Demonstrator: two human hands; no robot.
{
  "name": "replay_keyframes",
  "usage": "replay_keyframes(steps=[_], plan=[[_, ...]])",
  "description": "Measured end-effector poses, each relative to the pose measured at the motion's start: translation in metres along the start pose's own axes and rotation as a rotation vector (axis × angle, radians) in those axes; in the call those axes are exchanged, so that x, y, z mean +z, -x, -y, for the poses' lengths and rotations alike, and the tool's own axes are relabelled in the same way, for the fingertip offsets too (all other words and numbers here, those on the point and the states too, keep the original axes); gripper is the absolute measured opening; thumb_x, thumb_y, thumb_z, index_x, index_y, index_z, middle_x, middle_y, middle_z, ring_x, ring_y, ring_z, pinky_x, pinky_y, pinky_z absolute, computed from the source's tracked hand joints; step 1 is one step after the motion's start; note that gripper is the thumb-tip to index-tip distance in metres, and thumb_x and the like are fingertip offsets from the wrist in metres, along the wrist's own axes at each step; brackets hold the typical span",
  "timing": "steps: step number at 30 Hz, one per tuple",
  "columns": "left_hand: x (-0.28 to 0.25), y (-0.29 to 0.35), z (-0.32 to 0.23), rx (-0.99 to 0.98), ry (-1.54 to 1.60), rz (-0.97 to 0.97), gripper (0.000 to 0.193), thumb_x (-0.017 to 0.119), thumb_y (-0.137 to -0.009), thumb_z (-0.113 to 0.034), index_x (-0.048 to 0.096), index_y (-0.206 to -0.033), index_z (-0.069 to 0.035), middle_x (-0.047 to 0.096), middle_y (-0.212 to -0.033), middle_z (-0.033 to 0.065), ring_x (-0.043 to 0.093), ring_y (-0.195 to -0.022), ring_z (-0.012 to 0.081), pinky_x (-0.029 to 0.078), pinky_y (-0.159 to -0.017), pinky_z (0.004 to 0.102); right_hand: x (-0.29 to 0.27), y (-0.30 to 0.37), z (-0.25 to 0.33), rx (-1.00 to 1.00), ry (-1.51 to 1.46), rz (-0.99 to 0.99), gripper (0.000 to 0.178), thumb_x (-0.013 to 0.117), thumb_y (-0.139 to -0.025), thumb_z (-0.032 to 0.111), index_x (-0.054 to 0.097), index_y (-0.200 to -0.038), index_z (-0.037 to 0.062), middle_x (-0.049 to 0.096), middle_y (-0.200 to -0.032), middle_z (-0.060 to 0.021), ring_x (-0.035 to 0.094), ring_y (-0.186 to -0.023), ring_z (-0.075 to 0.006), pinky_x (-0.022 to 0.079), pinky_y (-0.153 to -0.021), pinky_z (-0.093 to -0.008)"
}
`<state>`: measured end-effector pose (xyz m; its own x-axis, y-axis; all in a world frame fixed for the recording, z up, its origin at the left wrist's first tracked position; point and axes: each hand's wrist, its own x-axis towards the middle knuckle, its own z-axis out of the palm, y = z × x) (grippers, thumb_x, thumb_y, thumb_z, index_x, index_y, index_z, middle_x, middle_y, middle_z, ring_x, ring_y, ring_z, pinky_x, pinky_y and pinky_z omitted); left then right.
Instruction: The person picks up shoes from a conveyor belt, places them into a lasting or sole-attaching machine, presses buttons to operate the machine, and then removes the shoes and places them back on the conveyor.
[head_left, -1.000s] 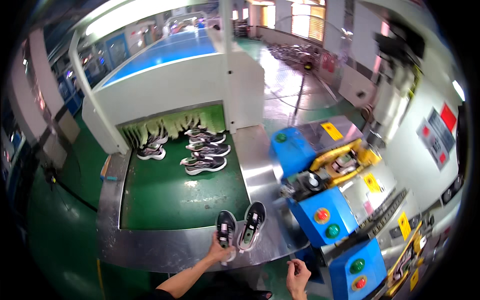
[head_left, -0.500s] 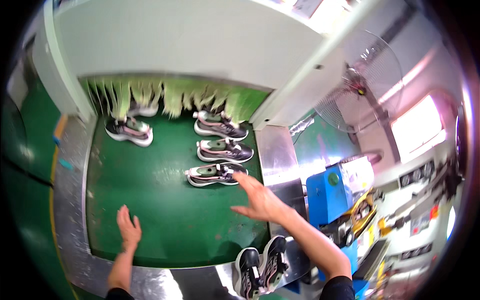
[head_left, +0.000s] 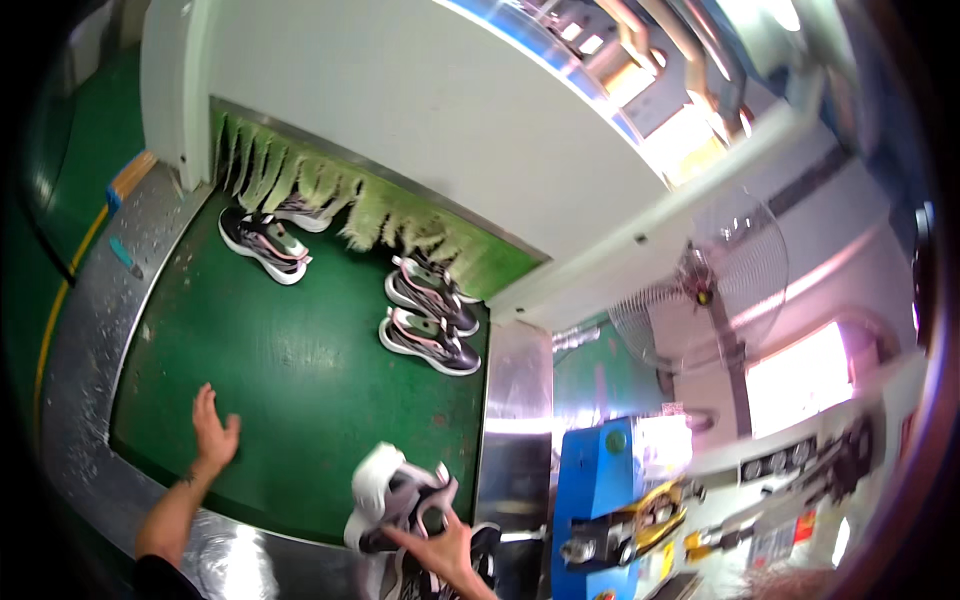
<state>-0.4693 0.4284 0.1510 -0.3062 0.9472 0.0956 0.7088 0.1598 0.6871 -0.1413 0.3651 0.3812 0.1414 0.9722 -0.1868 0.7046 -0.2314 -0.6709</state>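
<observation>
Sneaker (head_left: 395,495) clamped in the right hand (head_left: 440,550) hangs over the near edge of the green belt (head_left: 300,380); the left hand (head_left: 213,435) hovers open above the belt. Farther along, two shoes (head_left: 430,320) wait. A loose grip could drop the sneaker.

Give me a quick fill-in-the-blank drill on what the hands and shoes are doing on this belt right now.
1. The right hand grips a sneaker, lifted at the near edge of the ____ conveyor belt.
2. The left hand hovers over the belt, fingers spread, holding ____.
3. Side by side near the belt's right edge lie ____ sneakers.
4. Strips of the fringed curtain hang over the belt's ____ end.

Missing words: green; nothing; two; far
</observation>
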Motion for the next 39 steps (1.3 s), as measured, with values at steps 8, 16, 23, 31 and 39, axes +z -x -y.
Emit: replay_keyframes(steps=[8, 16, 23, 31, 39], plan=[[-0.104, 0.075, -0.244, -0.566, 1.079, 1.554, 0.076, 0.059, -0.079, -0.054, 0.044, -0.127, 0.003, 0.055, -0.121, 0.0161, 0.056, -0.107, 0.0255, 0.043, -0.095, 0.0388, -0.138, 0.105, 0.054, -0.976, 0.096, 0.049, 0.067, 0.071, -0.067, 0.013, 0.042, -0.126, 0.0025, 0.049, -0.122, -0.0181, 0.054, -0.108, -0.033, 0.049, -0.085, -0.0357], [-0.094, 0.217, -0.336, -0.178, 1.345, 1.672, 0.057, 0.062, -0.078, -0.019, 0.041, -0.126, 0.002, 0.052, -0.118, 0.0165, 0.056, -0.104, 0.0305, 0.046, -0.089, 0.043, -0.091, 0.27, -0.048, 0.007, -0.689, -0.309, 0.044, 0.068, -0.079, 0.017, 0.05, -0.117, 0.0038, 0.055, -0.108, -0.0096, 0.053, -0.101, -0.0202, 0.044, -0.086, -0.0343], [0.01, 0.34, -0.387, -0.182, 1.017, 1.219, 0.039, 0.054, -0.088, -0.023, 0.053, -0.116, 0.004, 0.061, -0.102, 0.0133, 0.059, -0.092, 0.0222, 0.05, -0.081, 0.0351, -0.182, 0.34, -0.106, 0.414, -1.066, -0.361, 0.032, 0.066, -0.081, 0.022, 0.055, -0.1, -0.0007, 0.058, -0.085, -0.0078, 0.057, -0.083, -0.0185, 0.048, -0.071, -0.0332], [0.207, 0.262, -0.616, 0.822, 0.8, 0.938, 0.062, 0.057, -0.084, -0.012, 0.025, -0.135, 0.001, 0.04, -0.134, 0.0251, 0.043, -0.124, 0.0304, 0.032, -0.104, 0.0361, -0.238, 0.338, -0.148, 0.337, -1.24, -0.561, 0.041, 0.069, -0.075, 0.013, 0.05, -0.109, -0.0001, 0.056, -0.082, -0.0054, 0.05, -0.073, -0.0139, 0.045, -0.065, -0.0312], [0.359, 0.262, -0.718, 1.305, 0.279, 0.74, 0.048, 0.052, -0.084, -0.03, 0.045, -0.118, 0.003, 0.057, -0.094, 0.0331, 0.058, -0.082, 0.0456, 0.046, -0.074, 0.0525, -0.266, 0.276, -0.151, 0.423, -0.817, -0.924, 0.067, 0.075, -0.071, 0.015, 0.043, -0.127, -0.0008, 0.055, -0.103, -0.0069, 0.051, -0.094, -0.0171, 0.043, -0.082, -0.0318]])
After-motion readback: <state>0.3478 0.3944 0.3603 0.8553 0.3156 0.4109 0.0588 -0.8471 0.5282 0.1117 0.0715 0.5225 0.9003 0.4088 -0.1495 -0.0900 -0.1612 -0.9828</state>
